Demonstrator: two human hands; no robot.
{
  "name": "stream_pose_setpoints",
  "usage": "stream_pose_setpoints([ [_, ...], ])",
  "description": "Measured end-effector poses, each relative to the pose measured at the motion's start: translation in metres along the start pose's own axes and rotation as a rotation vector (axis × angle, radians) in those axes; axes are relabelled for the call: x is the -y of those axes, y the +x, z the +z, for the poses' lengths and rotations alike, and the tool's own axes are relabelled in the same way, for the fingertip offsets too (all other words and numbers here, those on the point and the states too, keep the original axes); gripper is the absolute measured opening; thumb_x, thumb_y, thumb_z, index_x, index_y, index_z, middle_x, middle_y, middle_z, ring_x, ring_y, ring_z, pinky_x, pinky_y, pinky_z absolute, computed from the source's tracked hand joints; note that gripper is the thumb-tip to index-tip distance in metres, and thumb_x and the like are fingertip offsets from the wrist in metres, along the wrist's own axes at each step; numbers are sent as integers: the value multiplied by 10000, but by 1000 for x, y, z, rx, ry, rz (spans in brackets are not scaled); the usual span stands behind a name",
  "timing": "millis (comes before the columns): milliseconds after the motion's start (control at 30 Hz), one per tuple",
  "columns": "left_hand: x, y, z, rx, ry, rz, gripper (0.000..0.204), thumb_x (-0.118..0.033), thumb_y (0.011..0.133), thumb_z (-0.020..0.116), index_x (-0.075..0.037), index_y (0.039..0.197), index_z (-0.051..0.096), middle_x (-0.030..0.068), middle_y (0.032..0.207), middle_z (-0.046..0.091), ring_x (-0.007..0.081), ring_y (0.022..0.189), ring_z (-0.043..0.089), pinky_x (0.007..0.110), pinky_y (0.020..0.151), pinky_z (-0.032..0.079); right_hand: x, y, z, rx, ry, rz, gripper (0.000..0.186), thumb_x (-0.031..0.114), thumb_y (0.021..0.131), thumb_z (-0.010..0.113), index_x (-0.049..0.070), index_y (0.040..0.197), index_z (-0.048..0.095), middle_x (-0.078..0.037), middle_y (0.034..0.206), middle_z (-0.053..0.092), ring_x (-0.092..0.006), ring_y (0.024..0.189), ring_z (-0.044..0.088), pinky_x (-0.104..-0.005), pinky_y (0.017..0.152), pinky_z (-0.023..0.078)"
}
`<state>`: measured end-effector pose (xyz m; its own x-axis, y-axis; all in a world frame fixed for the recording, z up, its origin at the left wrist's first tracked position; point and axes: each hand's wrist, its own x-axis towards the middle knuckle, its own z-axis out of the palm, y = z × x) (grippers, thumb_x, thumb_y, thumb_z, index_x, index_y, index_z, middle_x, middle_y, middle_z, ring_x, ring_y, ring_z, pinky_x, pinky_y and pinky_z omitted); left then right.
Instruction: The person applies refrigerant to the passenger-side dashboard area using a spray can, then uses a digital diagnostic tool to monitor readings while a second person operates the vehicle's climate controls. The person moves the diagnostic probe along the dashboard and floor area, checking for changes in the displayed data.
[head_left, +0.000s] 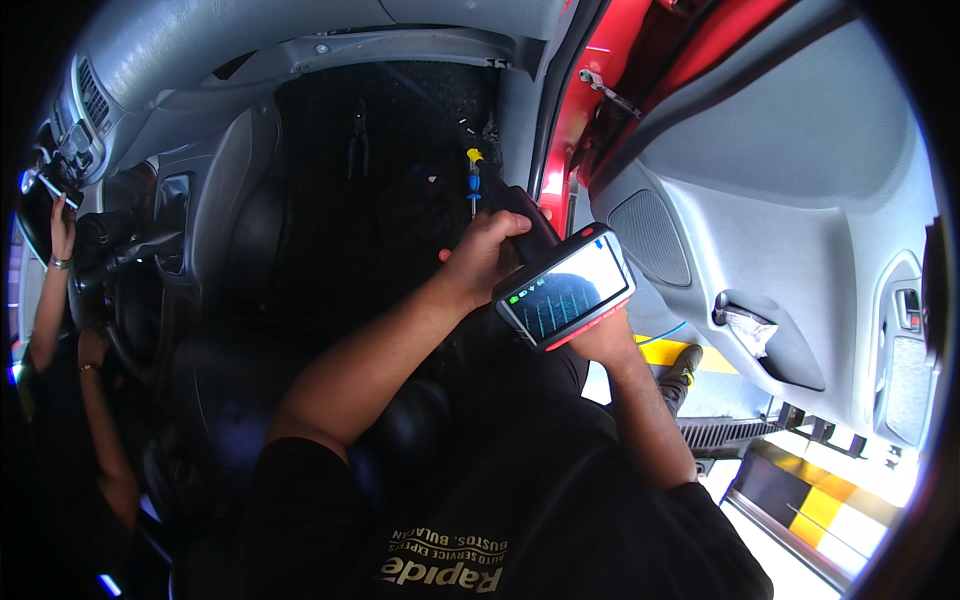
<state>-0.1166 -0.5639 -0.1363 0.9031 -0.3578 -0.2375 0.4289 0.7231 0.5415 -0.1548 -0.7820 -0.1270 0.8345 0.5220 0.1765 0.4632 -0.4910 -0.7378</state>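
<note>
The scanner (567, 285), a red-edged handheld with a lit screen, hangs tilted beside the open door (800, 200), with the dark footwell above it. The left hand (487, 255) grips its upper-left edge, forearm stretched forward. The right hand (605, 335) clasps it from below, elbow bent.

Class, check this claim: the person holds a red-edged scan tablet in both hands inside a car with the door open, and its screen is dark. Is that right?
Not quite. In the head view the tablet, held by the left hand and right hand, has a lit screen showing vertical lines. The rest stands: the door is open.
</note>
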Motion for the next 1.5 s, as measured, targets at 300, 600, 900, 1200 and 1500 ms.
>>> stream_pose_setpoints([
  [300, 0, 0, 2, -34, -3, -7, 336, -190, 910, 577, -32, 1206, 598, 138, 1229, 656, 271, 1115, 662, 437, 1031, 520, 4, 0, -2, 10, -6, 72, 296, 195, 812, 786, 81, 1079, 731, -124, 1071, 736, -348, 1027, 697, -439, 872, 544],
  [600, -2, -4, 11, -67, -123, -57, 361, -256, 921, 552, -24, 1195, 596, 155, 1218, 652, 290, 1137, 640, 458, 1058, 487, 10, 4, -4, 19, -10, 43, 289, 203, 812, 775, 91, 1075, 734, -119, 1074, 735, -346, 1030, 691, -441, 879, 539],
  [900, -4, -5, 13, -87, -94, -45, 347, -226, 909, 558, -26, 1188, 614, 152, 1221, 652, 285, 1147, 633, 454, 1065, 484, 14, 8, -4, 12, -67, 7, 281, 177, 807, 790, 83, 1069, 755, -100, 1049, 754, -310, 988, 721, -401, 864, 555],
  [1200, -3, -4, 10, -93, -88, -40, 354, -221, 905, 558, -26, 1194, 619, 159, 1226, 656, 289, 1165, 636, 459, 1078, 480, 14, 9, -4, 22, -78, -38, 308, 179, 809, 785, 91, 1102, 750, -96, 1074, 753, -313, 1007, 716, -405, 878, 552],
  [1500, -3, -3, 7, -80, -116, -46, 349, -223, 912, 557, -25, 1189, 633, 171, 1232, 669, 298, 1147, 654, 466, 1064, 493, 10, 8, -1, 2, -74, -51, 320, 206, 815, 789, 110, 1118, 751, -89, 1102, 749, -307, 1034, 711, -405, 896, 547],
])
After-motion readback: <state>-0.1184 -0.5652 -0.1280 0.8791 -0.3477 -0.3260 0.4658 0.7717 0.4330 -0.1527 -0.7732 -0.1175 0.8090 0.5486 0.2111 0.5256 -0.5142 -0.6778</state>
